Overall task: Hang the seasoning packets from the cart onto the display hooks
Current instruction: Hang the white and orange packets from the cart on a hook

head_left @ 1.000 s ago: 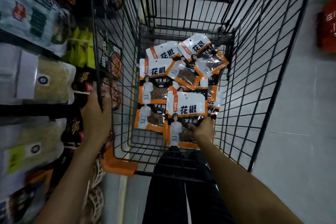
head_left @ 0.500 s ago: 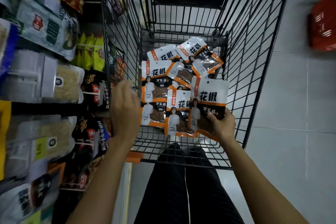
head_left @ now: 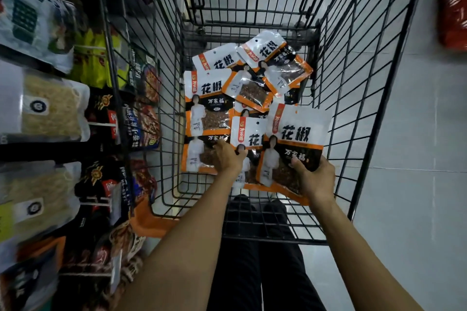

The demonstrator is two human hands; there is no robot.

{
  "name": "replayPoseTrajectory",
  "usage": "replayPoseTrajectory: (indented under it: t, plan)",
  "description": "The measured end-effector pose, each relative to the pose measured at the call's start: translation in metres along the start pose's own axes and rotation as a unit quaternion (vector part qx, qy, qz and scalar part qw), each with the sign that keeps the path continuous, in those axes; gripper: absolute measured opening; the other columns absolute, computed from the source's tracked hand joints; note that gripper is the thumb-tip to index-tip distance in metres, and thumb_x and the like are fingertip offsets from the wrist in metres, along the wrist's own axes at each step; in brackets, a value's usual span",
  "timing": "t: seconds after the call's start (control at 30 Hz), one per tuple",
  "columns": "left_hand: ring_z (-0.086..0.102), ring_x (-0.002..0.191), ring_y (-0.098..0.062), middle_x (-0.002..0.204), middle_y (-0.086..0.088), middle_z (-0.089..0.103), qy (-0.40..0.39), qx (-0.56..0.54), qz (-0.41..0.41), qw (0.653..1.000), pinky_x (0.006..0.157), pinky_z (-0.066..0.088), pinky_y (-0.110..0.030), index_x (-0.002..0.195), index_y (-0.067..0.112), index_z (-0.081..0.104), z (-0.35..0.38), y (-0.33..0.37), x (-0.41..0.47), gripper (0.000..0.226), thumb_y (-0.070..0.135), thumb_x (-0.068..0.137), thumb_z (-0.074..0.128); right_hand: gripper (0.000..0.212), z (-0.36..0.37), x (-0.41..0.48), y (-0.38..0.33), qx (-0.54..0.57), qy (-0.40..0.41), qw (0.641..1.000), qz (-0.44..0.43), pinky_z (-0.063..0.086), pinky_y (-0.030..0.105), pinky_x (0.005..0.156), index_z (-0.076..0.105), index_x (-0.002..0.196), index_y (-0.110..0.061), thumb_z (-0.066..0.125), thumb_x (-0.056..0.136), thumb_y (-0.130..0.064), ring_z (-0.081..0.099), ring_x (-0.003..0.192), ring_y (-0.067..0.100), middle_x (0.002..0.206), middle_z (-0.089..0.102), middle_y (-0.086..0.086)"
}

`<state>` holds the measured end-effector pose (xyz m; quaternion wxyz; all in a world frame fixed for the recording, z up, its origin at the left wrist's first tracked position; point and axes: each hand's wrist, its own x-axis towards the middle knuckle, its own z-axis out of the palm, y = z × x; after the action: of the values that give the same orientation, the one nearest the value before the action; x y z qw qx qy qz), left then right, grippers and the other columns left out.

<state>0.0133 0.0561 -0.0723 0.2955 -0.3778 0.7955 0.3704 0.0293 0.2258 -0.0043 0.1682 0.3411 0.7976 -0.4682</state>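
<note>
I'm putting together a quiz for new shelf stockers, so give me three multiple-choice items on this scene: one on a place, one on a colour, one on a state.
1. Where is the left hand?
A. on a shelf hook
B. on the packets lying in the cart
C. on the person's knee

2. What colour is the trim on the packets?
A. green
B. blue
C. orange

3. What is the right hand doing?
A. gripping a packet held above the pile
B. hanging open and empty
C. gripping a red basket

Answers:
1. B: the left forearm reaches over the near rim and the hand lies on the pile.
2. C: orange bands edge each white-and-black packet.
3. A: fingers and thumb curl round the packet's lower right corner.
</note>
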Motion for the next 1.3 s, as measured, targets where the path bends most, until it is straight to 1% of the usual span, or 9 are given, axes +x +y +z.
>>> replayPoseTrajectory:
  t: [0.17, 0.47, 0.7, 0.83, 0.93, 1.0, 1.17, 1.23, 1.3]
  plan:
    - [0.044, 0.126, -0.035, 0.136, -0.018, 0.046, 0.02, -0.006, -0.046, 0.999, 0.1, 0.041, -0.044, 0.136, 0.0, 0.03, 0.015, 0.007, 0.004, 0.079, 0.022, 0.077, 0.078, 0.014, -0.002, 0.002, 0.004, 0.011, 0.002, 1.0, 0.01, 0.053, 0.035, 0.078, 0.062, 0.092, -0.015, 0.073, 0.083, -0.016, 0.063, 0.084, 0.022, 0.089, 0.066, 0.005]
    - [0.061, 0.078, -0.019, 0.095, -0.012, 0.071, -0.026, -0.111, -0.027, 0.993, 0.053, 0.043, -0.021, 0.084, 0.003, 0.068, -0.004, -0.002, 0.003, 0.017, 0.014, 0.077, 0.078, 0.022, -0.003, -0.001, 0.001, 0.009, -0.02, 0.999, 0.026, 0.052, 0.035, 0.082, 0.064, 0.105, -0.009, 0.071, 0.085, -0.016, 0.062, 0.088, 0.02, 0.094, 0.066, 0.004]
    - [0.058, 0.111, -0.023, 0.123, -0.014, 0.062, -0.104, -0.19, 0.087, 0.972, 0.086, 0.046, -0.028, 0.124, 0.0, 0.057, -0.063, 0.005, -0.023, 0.035, 0.008, 0.09, 0.063, 0.021, -0.011, -0.015, -0.024, 0.021, -0.035, 0.999, 0.019, 0.054, 0.038, 0.085, 0.062, 0.104, -0.011, 0.07, 0.086, -0.017, 0.064, 0.096, 0.024, 0.099, 0.068, 0.006]
    - [0.062, 0.104, -0.031, 0.113, -0.02, 0.065, -0.043, -0.208, 0.12, 0.97, 0.085, 0.051, -0.032, 0.119, -0.004, 0.058, -0.103, 0.011, -0.053, 0.031, 0.01, 0.091, 0.061, 0.03, -0.021, -0.029, -0.049, 0.04, -0.046, 0.998, 0.005, 0.053, 0.046, 0.09, 0.064, 0.11, -0.004, 0.072, 0.084, -0.017, 0.065, 0.099, 0.028, 0.105, 0.069, 0.013]
    - [0.049, 0.057, -0.017, 0.061, -0.005, 0.052, -0.015, -0.226, 0.128, 0.966, 0.047, 0.04, -0.015, 0.073, 0.007, 0.06, -0.136, 0.01, -0.081, 0.021, 0.019, 0.091, 0.063, 0.022, -0.032, -0.044, -0.069, 0.092, -0.065, 0.994, 0.006, 0.057, 0.04, 0.08, 0.066, 0.101, -0.007, 0.074, 0.082, -0.015, 0.067, 0.093, 0.027, 0.1, 0.071, 0.013]
    - [0.036, 0.05, -0.013, 0.053, 0.002, 0.035, 0.013, -0.238, 0.133, 0.962, 0.047, 0.028, -0.021, 0.058, 0.016, 0.041, -0.156, 0.007, -0.1, 0.041, 0.026, 0.09, 0.064, 0.015, -0.04, -0.058, -0.084, 0.136, -0.091, 0.986, 0.01, 0.058, 0.029, 0.065, 0.067, 0.094, -0.009, 0.074, 0.082, -0.015, 0.069, 0.084, 0.024, 0.091, 0.072, 0.009]
    - [0.045, 0.042, -0.004, 0.041, 0.01, 0.043, 0.096, -0.297, 0.154, 0.938, 0.052, 0.034, -0.02, 0.069, -0.001, 0.055, -0.198, -0.006, -0.166, 0.039, 0.033, 0.087, 0.063, 0.01, -0.068, -0.096, -0.113, 0.208, -0.199, 0.958, 0.011, 0.054, 0.05, 0.087, 0.065, 0.095, -0.005, 0.067, 0.086, -0.009, 0.067, 0.095, 0.037, 0.101, 0.07, 0.024]
    - [0.062, 0.065, -0.009, 0.053, -0.001, 0.06, 0.139, -0.329, 0.177, 0.917, 0.049, 0.038, -0.009, 0.09, -0.019, 0.052, -0.207, -0.017, -0.195, 0.05, 0.029, 0.089, 0.063, 0.011, -0.079, -0.11, -0.121, 0.219, -0.252, 0.942, 0.005, 0.053, 0.048, 0.089, 0.065, 0.098, -0.003, 0.064, 0.088, -0.007, 0.066, 0.097, 0.037, 0.103, 0.069, 0.024]
    - [0.062, 0.088, -0.007, 0.079, -0.011, 0.064, 0.188, -0.34, 0.183, 0.903, 0.062, 0.049, -0.019, 0.097, -0.015, 0.057, -0.214, -0.029, -0.227, 0.05, 0.033, 0.085, 0.067, 0.016, -0.09, -0.125, -0.127, 0.221, -0.304, 0.926, -0.012, 0.055, 0.044, 0.084, 0.064, 0.104, -0.002, 0.062, 0.088, -0.006, 0.067, 0.094, 0.035, 0.103, 0.07, 0.022]
